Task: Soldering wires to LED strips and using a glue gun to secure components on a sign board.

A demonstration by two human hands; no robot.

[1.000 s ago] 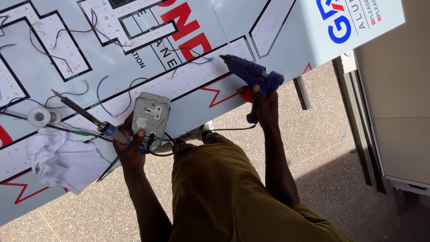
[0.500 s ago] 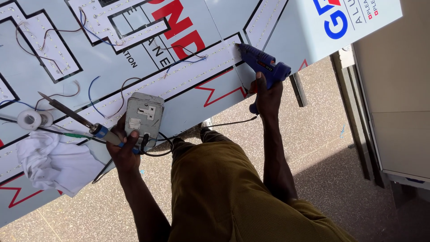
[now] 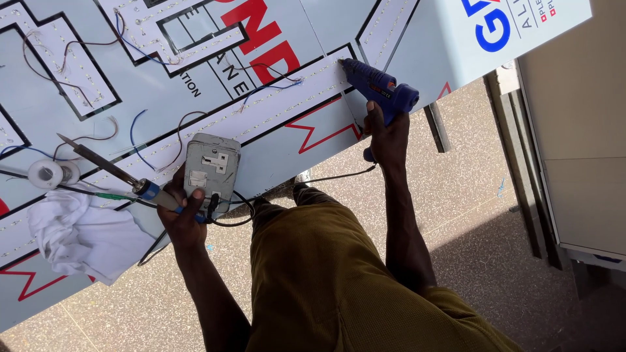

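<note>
Up at the far edge of the pale sign panel, the right hand is closed around the grip of a blue hot glue gun, whose body runs along a slant from the hand up and to the left, so its nozzle touches, or all but touches, the white LED strip that crosses the panel between black outlines. The strip's long axis runs diagonally, rising toward the gun, and the nozzle meets it near its upper end; the right hand is plainly the nearer one to that spot. The left hand sits well apart, lower and to the left, wrapped around the blue handle of a soldering iron whose metal shaft points up-left over the panel, with its fingers pressed against a grey socket box. A solder reel and a white cloth lie just beyond that hand. Compared with half a second back, the gun's nozzle has crept up along the strip toward the panel's top, and the left hand with iron and box has barely shifted.
</note>
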